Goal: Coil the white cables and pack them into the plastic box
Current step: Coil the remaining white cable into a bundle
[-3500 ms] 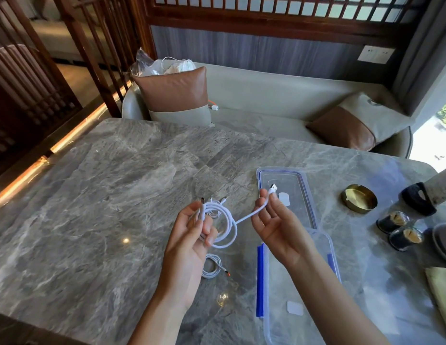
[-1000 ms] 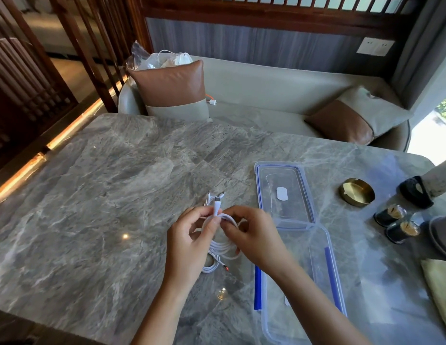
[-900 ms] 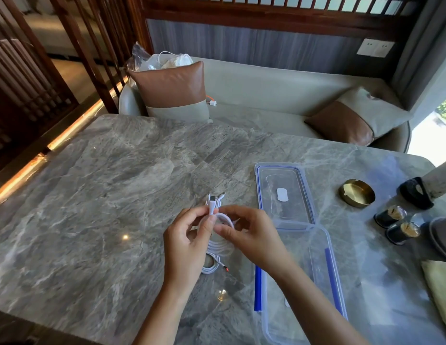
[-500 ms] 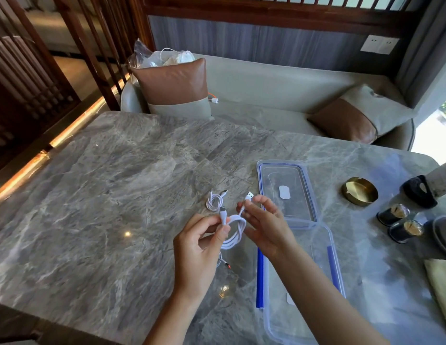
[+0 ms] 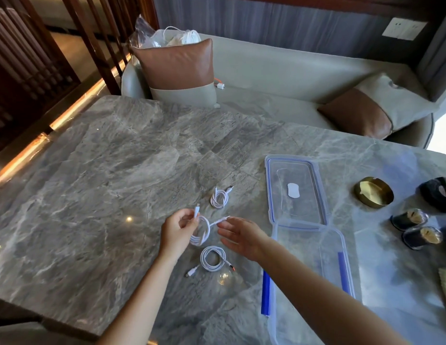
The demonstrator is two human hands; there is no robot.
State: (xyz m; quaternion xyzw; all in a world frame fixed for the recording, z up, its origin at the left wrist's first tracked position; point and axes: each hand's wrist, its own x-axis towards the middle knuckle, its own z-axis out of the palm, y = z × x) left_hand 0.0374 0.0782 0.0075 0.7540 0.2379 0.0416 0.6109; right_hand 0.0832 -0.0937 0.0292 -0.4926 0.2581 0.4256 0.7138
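Note:
My left hand (image 5: 178, 230) pinches a coiled white cable (image 5: 201, 234) just above the grey marble table (image 5: 92, 195), one plug sticking up from my fingers. My right hand (image 5: 242, 236) sits right of the coil, fingers loosely extended, fingertips pinching the cable's free end. A second coiled white cable (image 5: 219, 199) lies on the table beyond my hands. A third coiled cable (image 5: 213, 261) lies nearer me. The clear plastic box (image 5: 329, 247) with blue clips stands open at the right, with no cable visible inside it. Its lid (image 5: 295, 190) lies flat behind it.
A brass ashtray (image 5: 373, 191), two small dark cups (image 5: 410, 217) and a dark object (image 5: 438, 192) stand at the table's right edge. Behind the table is a sofa with a brown cushion (image 5: 177, 68) and a plastic bag of cables (image 5: 167, 37).
The cable went from half wound to a finished coil in my left hand. My right hand has loosened, its fingers stretched out. Both coils lying on the table now show.

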